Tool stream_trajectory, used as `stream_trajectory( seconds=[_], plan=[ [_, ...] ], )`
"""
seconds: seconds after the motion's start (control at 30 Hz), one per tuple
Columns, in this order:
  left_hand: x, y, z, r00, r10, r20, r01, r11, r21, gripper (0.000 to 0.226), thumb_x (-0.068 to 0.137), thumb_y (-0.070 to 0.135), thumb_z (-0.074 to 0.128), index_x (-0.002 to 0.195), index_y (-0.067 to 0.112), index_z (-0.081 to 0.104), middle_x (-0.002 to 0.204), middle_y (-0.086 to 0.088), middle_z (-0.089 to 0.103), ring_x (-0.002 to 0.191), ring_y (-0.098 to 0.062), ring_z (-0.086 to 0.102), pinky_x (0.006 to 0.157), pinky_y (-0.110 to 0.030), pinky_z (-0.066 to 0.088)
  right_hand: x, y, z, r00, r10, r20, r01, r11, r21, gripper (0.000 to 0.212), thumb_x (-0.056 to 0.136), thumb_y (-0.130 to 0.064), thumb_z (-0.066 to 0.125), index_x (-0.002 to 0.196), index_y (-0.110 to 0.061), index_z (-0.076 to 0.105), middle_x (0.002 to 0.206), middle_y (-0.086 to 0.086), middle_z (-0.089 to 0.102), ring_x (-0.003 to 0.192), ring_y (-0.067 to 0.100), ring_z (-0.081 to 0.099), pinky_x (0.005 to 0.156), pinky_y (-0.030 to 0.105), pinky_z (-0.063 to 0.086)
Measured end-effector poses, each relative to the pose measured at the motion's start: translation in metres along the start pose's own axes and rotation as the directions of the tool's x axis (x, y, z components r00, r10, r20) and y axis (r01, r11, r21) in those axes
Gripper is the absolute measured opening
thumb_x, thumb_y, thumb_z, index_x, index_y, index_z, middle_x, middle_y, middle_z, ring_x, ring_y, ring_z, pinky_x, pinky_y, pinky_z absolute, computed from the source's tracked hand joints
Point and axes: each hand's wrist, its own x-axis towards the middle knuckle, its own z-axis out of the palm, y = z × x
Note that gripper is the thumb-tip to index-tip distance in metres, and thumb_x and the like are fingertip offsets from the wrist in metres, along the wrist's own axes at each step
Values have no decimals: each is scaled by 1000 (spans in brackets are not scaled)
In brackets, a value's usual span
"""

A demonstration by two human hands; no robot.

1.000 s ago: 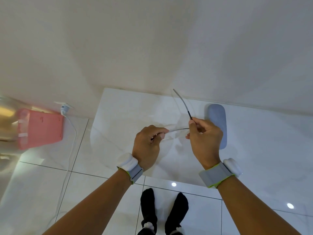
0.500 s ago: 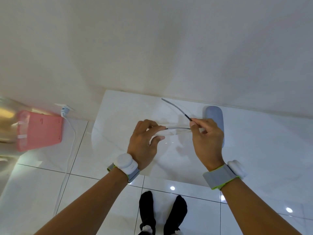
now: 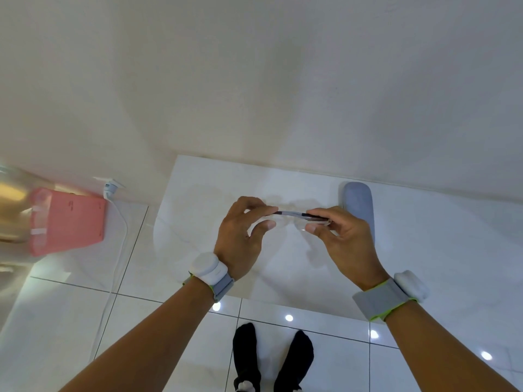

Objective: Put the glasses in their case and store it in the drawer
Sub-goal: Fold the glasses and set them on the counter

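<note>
Thin clear-lensed glasses (image 3: 291,214) with grey arms are held level above the white marble countertop (image 3: 424,236), both arms folded flat. My left hand (image 3: 243,236) pinches their left end between thumb and fingers. My right hand (image 3: 342,236) grips their right end. A grey-blue glasses case (image 3: 358,202) lies shut on the counter just behind my right hand, close to the wall. No drawer is in view.
A pink box (image 3: 65,219) stands on the floor at the left beside a white plug and cable (image 3: 113,193). The white wall rises right behind the counter. My black-socked feet (image 3: 271,357) stand on glossy white tiles below the counter's front edge.
The glasses arm that stuck up toward the wall has folded down flat against the frame. My left hand shifted its grip on the left end; the glasses lie level between both hands.
</note>
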Motion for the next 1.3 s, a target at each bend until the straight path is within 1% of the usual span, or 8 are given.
stream_trajectory(
  seconds=[0.1,0.23,0.43,0.63,0.8,1.07,1.17,1.3],
  plan=[
    [2,2,-1,998,-41,43,43,998,-52,22,86,10,71,106,19,74,93,3,66,88,-12,58,77,-18,45,0,5,0,999,26,25,-25,999,-33,21,82,-8,72,102,-14,72,90,3,70,84,18,64,78,31,55],
    [3,-4,-2,974,-177,139,188,980,-66,15,84,18,73,97,27,75,90,12,70,90,-7,56,73,-4,35,-4,15,4,995,55,88,-43,991,-130,19,87,-6,65,103,-14,71,91,4,62,84,13,58,73,20,48],
    [-19,-27,5,927,-264,268,272,962,8,13,85,20,72,93,29,76,88,15,67,92,-7,52,82,-20,37,-36,29,18,982,113,154,-58,946,-319,18,88,-8,63,100,-18,71,91,-4,57,87,10,51,76,9,36],
    [-41,-39,13,945,-175,277,136,979,154,12,87,26,66,93,34,74,91,18,66,94,-12,48,88,-33,34,-62,36,28,986,110,123,-53,916,-397,18,87,-5,63,98,-15,72,90,-1,56,87,15,49,77,8,37],
    [-53,-48,20,963,-99,252,42,974,223,11,87,26,65,94,29,73,96,14,64,93,-13,48,83,-31,32,-73,40,33,992,85,96,-35,900,-435,17,88,-8,63,102,-13,71,93,-4,57,91,15,48,81,15,42],
    [-56,-48,22,965,-85,248,25,971,237,14,86,25,64,97,27,72,100,11,61,94,-12,49,81,-31,32,-76,41,35,995,62,72,-22,889,-458,18,88,-13,64,105,-12,69,96,-5,56,93,16,50,82,30,50],
    [-56,-46,18,958,-122,260,73,979,191,24,83,32,64,105,28,69,104,10,59,98,-12,50,85,-31,36,-72,33,30,1000,5,-14,-11,892,-451,18,87,-19,64,104,-12,69,97,-3,55,94,17,51,82,25,47],
    [-50,-37,9,962,-215,169,218,976,-2,26,84,24,71,109,28,66,107,7,58,96,-14,56,83,-27,47,-47,20,9,937,-43,-346,-164,820,-549,27,82,-26,70,105,-14,62,103,8,54,96,26,45,83,38,44]
  ],
)
